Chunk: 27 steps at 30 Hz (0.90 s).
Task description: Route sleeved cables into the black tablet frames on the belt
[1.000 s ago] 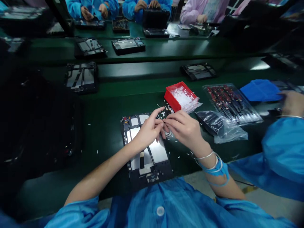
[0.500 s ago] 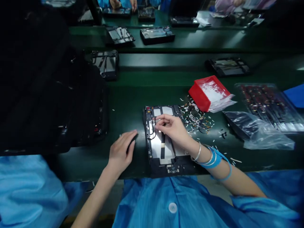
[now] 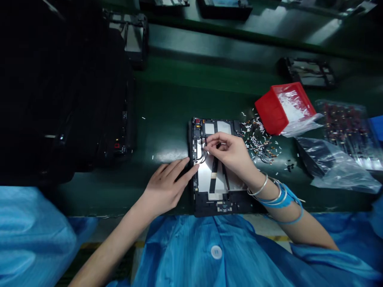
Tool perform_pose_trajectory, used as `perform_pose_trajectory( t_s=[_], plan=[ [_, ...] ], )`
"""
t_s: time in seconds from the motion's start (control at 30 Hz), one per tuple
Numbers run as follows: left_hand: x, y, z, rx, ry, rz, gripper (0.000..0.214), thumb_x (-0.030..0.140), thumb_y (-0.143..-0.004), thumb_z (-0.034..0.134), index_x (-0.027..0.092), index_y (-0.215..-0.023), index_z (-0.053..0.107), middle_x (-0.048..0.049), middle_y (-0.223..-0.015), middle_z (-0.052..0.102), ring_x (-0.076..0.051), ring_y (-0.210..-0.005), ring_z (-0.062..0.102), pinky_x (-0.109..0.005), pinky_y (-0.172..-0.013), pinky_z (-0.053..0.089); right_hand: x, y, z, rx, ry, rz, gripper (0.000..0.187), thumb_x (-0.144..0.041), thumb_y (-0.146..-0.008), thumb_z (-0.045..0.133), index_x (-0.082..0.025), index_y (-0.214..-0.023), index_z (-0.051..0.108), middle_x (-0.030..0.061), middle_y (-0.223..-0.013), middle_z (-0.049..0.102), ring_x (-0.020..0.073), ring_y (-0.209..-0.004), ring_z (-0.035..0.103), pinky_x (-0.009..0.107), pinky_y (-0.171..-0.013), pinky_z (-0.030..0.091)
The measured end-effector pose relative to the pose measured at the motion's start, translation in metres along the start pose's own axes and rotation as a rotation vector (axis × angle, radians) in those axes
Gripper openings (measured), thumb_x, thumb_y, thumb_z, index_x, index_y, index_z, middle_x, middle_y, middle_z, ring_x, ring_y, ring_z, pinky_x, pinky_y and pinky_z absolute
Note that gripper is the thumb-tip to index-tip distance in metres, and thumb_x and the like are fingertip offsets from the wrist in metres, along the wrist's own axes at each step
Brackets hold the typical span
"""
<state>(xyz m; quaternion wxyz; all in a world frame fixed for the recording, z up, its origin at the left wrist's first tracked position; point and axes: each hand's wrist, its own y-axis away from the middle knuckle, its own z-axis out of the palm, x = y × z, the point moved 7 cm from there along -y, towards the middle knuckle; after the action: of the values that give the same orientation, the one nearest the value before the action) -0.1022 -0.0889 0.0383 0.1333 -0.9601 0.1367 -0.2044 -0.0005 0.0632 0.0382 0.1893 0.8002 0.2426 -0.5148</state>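
An opened tablet-like device (image 3: 206, 181) lies in front of me, with silvery panels, a black frame and dark flat strips inside. My right hand (image 3: 233, 155) is over its upper middle, thumb and forefinger closed in a pinch on a thin black cable (image 3: 202, 160) that loops near the left side. The exact grip point is partly hidden by the fingers. At the device's left edge rests my left hand (image 3: 167, 185), fingers apart; its thumb reaches over the frame near the cable loop. Nothing is held in it.
Right of the device are scattered short white pieces and small cables (image 3: 259, 143), a red bin (image 3: 271, 111) of white pieces, a clear plastic bag (image 3: 338, 171) and a clear tray of parts (image 3: 347, 123). Dark stacked units (image 3: 98, 119) stand left. More opened devices (image 3: 311, 73) sit farther back.
My left hand has moved right, from the bare bench to the device's left edge. The right hand keeps its pinch near the cable. The view has tilted downward.
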Motion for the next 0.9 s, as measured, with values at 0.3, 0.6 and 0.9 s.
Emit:
perform_pose_trajectory(
  t_s=[0.3, 0.6, 0.9],
  plan=[
    [0.003, -0.003, 0.001, -0.012, -0.138, 0.007, 0.043, 0.005, -0.087, 0.046, 0.012, -0.129, 0.052, -0.0169, -0.13, 0.058, -0.03, -0.116, 0.057, -0.041, -0.085, 0.05, -0.002, 0.001, 0.0, 0.018, 0.067, 0.004, 0.008, -0.021, -0.073, 0.064, -0.017, -0.08, 0.066, -0.0003, -0.067, 0.065, 0.0099, -0.059, 0.057, 0.023, -0.05, 0.041],
    [0.001, -0.009, -0.004, -0.031, 0.002, -0.096, 0.038, 0.008, -0.09, 0.044, 0.013, -0.127, 0.053, -0.0151, -0.126, 0.06, -0.029, -0.116, 0.056, -0.04, -0.084, 0.05, -0.008, -0.016, -0.007, -0.071, 0.239, -0.023, 0.007, -0.022, -0.071, 0.068, -0.016, -0.068, 0.066, -0.002, -0.058, 0.059, 0.0079, -0.053, 0.044, 0.025, -0.053, 0.034],
    [0.007, -0.02, -0.01, -0.047, -0.033, -0.049, 0.038, 0.022, -0.091, 0.05, 0.011, -0.128, 0.054, -0.0202, -0.132, 0.053, -0.033, -0.122, 0.051, -0.045, -0.09, 0.048, -0.006, -0.022, -0.004, -0.118, 0.275, 0.04, 0.007, -0.02, -0.069, 0.068, -0.014, -0.066, 0.065, -0.0038, -0.054, 0.054, 0.0079, -0.055, 0.044, 0.026, -0.056, 0.032]
  ],
)
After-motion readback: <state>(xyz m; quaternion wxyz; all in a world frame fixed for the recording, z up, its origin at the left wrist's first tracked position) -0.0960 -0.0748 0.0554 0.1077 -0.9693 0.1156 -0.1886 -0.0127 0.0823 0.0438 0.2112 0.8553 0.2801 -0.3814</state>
